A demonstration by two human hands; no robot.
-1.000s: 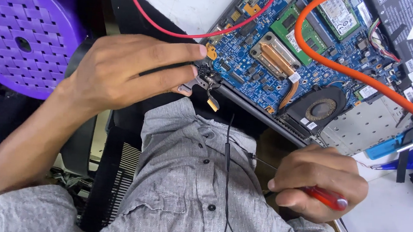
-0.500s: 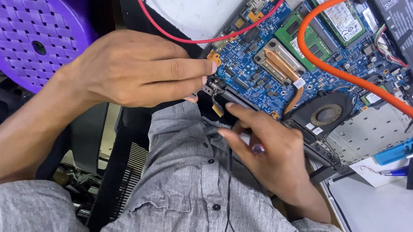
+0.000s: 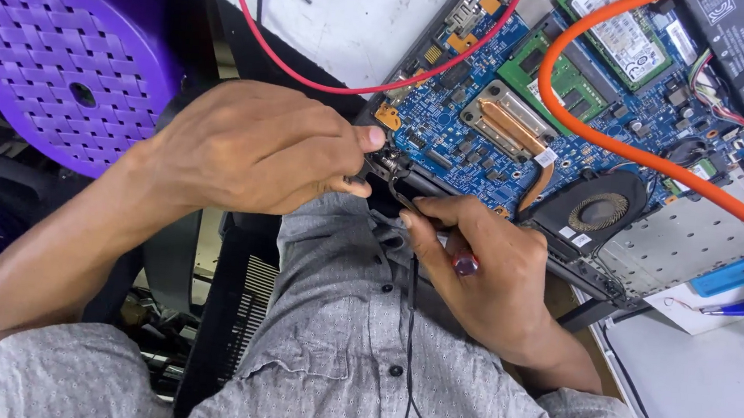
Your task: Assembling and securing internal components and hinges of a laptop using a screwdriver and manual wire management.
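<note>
An opened laptop (image 3: 655, 252) lies on the white bench with its blue circuit board (image 3: 491, 76), copper heat pipe (image 3: 510, 122) and round fan (image 3: 600, 211) bared. My left hand (image 3: 252, 149) pinches the metal hinge bracket (image 3: 389, 164) at the laptop's near left corner. My right hand (image 3: 483, 268) is closed around a red-handled screwdriver (image 3: 464, 264), whose tip meets that same hinge. My grey shirt fills the lower middle of the view.
An orange cable (image 3: 593, 139) arcs over the board and a thin red wire (image 3: 312, 69) crosses the white bench (image 3: 353, 19). A purple perforated plastic stool (image 3: 62, 56) stands at the left. Blue pens (image 3: 734, 276) lie at the right edge.
My right hand came up from my lap with the red-handled screwdriver and now rests its tip at the hinge. My left hand stayed at the laptop's corner.
</note>
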